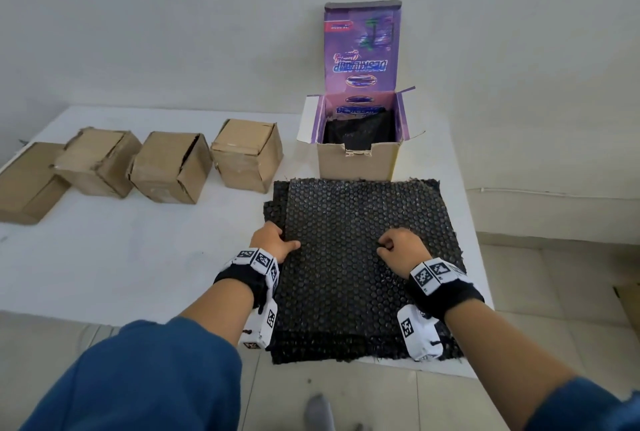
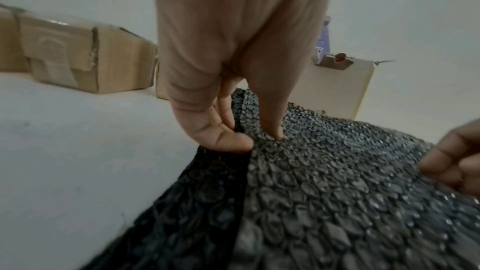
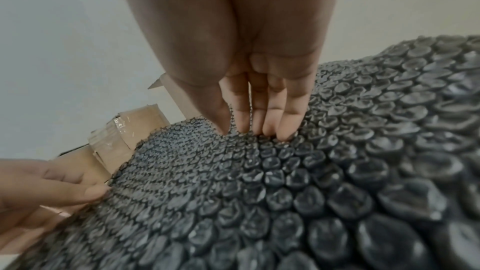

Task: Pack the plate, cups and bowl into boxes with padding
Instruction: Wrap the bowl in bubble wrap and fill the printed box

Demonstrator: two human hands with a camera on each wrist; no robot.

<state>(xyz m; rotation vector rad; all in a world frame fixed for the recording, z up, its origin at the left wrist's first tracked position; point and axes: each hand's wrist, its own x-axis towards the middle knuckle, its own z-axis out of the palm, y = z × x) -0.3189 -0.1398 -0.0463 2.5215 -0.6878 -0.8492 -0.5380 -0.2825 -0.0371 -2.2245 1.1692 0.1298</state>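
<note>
While your left hand (image 1: 273, 240) grips the left edge of the top black bubble wrap sheet (image 1: 360, 257) on the white surface (image 1: 138, 257), your right hand (image 1: 398, 245) pinches its middle, before the open purple box (image 1: 358, 139).

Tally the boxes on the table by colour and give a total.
Plain brown cardboard boxes: 4
Purple printed box, lid open: 1
Total: 5

Purple box (image 1: 358, 125) contents dark, unclear; leftmost carton (image 1: 24, 181) cut off
</note>
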